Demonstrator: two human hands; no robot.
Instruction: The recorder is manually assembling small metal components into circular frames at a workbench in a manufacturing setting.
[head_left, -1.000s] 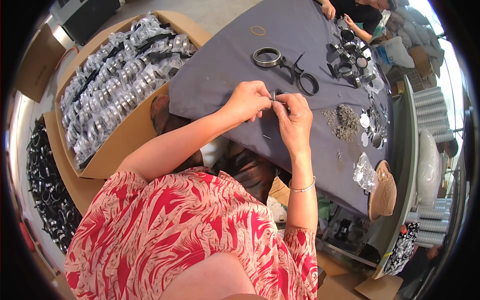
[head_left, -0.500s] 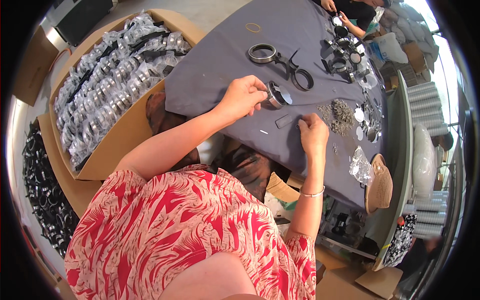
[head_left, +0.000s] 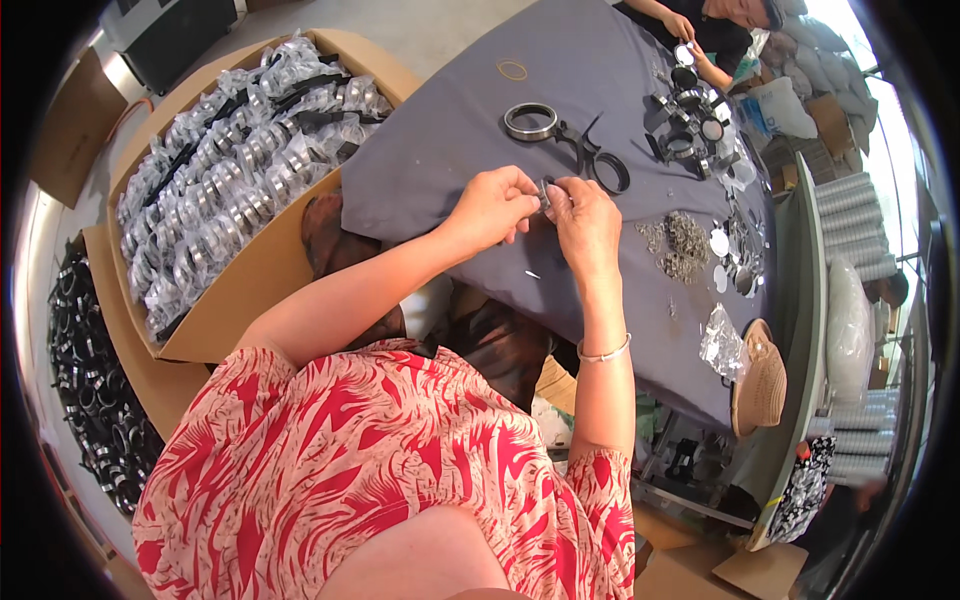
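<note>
Above the grey cloth (head_left: 440, 170), just in front of the black ring with handle (head_left: 607, 170), the left hand (head_left: 490, 207) and the right hand (head_left: 585, 222) meet, their fingers closed together on 1 small dark part (head_left: 547, 189), too small to tell its shape.

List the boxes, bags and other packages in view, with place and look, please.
Open cardboard box: left of the table, brown, full of clear-bagged metal rings.
Second cardboard box: far left, lower, holding black rings.
Crumpled clear plastic bag: on the grey cloth, right of the hands.
</note>
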